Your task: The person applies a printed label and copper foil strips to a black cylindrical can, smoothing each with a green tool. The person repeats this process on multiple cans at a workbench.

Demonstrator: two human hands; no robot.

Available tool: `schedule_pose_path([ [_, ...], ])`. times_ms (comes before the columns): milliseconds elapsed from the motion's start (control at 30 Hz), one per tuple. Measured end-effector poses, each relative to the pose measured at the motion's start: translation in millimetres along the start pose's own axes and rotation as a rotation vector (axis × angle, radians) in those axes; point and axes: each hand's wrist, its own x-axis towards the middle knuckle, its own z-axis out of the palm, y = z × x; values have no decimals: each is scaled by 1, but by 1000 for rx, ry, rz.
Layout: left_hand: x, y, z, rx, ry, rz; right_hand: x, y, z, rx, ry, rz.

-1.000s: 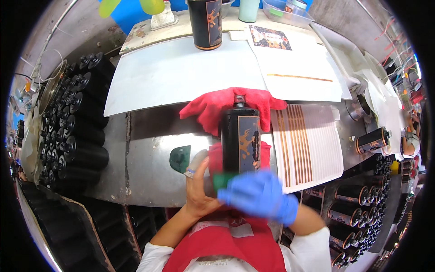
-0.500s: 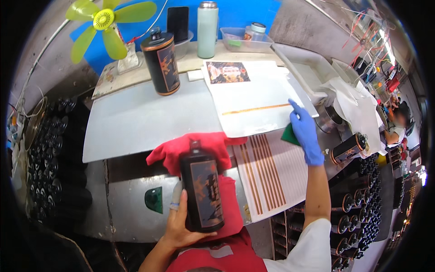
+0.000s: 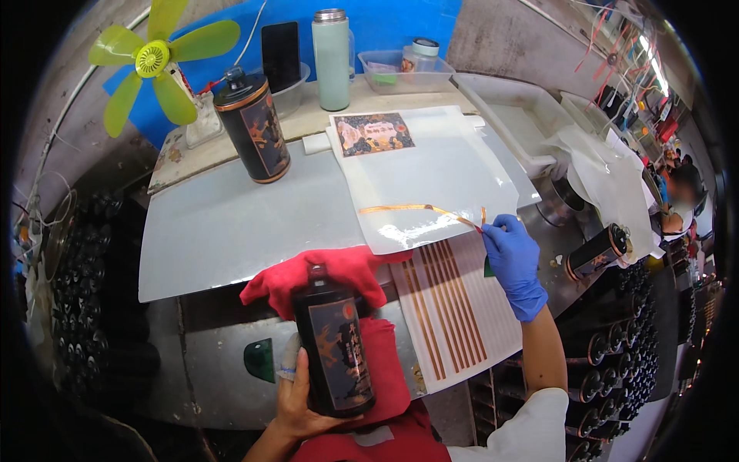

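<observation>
My left hand (image 3: 296, 396) grips a black bottle (image 3: 336, 354) with a dark decorated panel low down, thumb up its side. The bottle leans slightly, its neck in front of a red cloth (image 3: 265, 279). In my right hand (image 3: 512, 258), wearing a blue glove, the fingers pinch the end of a thin copper-gold strip (image 3: 454, 217). Its right part is lifted and bent; the left part still lies on a wet white sheet (image 3: 416, 177). Below that sheet, a backing sheet (image 3: 454, 316) carries several more copper strips.
A finished-looking black bottle (image 3: 255, 135) stands behind the grey board (image 3: 246, 223), near a yellow-green fan (image 3: 152, 59). A flask (image 3: 332, 65) and plastic tubs (image 3: 408, 77) line the back. Green scraper (image 3: 259, 359) lies at left. Another bottle (image 3: 596, 252) leans at right; many bottles fill both sides.
My right hand has taken hold of the strip's right end and drawn it toward me, peeling it up from the white sheet. The left hand still holds the bottle.
</observation>
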Motion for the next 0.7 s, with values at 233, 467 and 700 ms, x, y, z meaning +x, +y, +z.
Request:
schedule_pose_path([
  [233, 4, 7, -6, 51, 11, 25, -44, -49, -42, 159, -184, 252],
  [467, 3, 4, -4, 25, 28, 41, -68, -28, -48, 380, -505, 434],
  [700, 2, 8, -4, 3, 54, 83, 5, -27, 31, 1273, -469, 883],
])
